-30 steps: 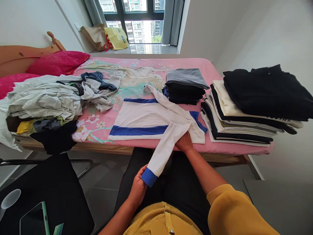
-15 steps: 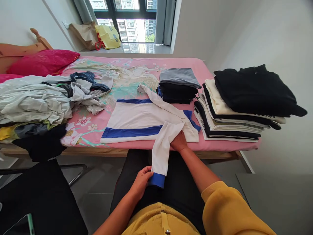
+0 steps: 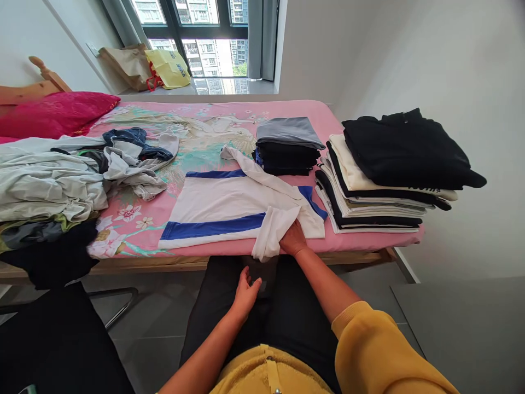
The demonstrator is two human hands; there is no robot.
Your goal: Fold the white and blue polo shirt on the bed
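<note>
Off-white long-sleeved cloth top with blue bands laid flat near the front edge of the bed, on a pink floral-printed sheet; one blue band runs along its far side, another near its front side, and a blue section shows at the right end. Far sleeve lies slantwise over the body of the top, its end reaching past the far band. Near sleeve is bunched toward the person, lower end at the mattress edge. Right hand is in contact with the near sleeve, fingers partly hidden under the cloth; cannot tell whether they pinch it. Left hand holds nothing: fingers loosely curled, thumb apart, above the person's black trousers and clear of the sleeve end. Surroundings: small stack of folded cloth, grey over black, just beyond the top; taller stack of folded black, cream and white garments near its right end; crumpled heap of pale and dark clothes at left, well apart from the top, with a piece of dark blue denim on its far side. Black seat at lower left.
</note>
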